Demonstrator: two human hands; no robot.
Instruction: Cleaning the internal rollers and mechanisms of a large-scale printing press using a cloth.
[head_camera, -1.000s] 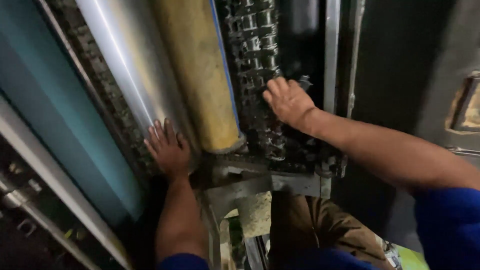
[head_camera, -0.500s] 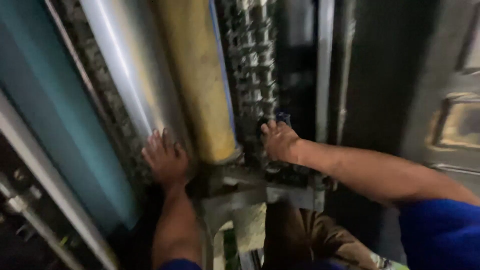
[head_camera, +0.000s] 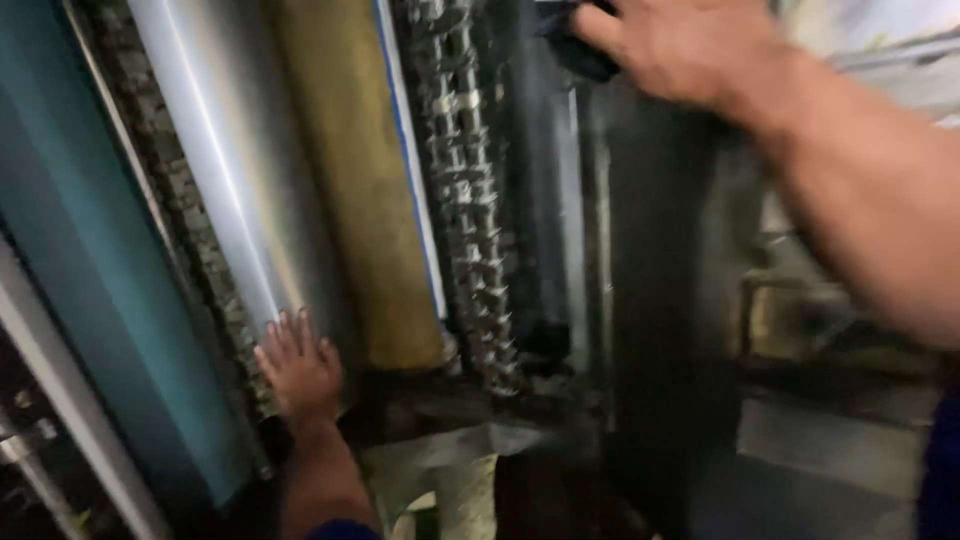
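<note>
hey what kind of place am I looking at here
Probably a factory or print shop, seen inside a big roller machine: a shiny silver metal roller, a yellow-brown roller, and a spiked metal chain.

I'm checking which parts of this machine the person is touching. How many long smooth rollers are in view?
3, side by side: a teal roller at far left, a shiny silver roller under the left hand, then a yellowish roller. Others may be hidden behind.

- The left hand (head_camera: 298, 372) is bare, with no glove or ring showing.
- The right hand (head_camera: 680, 45) is bare too.
- Both forearms are uncovered.
- Dark blue sleeves (head_camera: 342, 529) end above the forearms.
</note>
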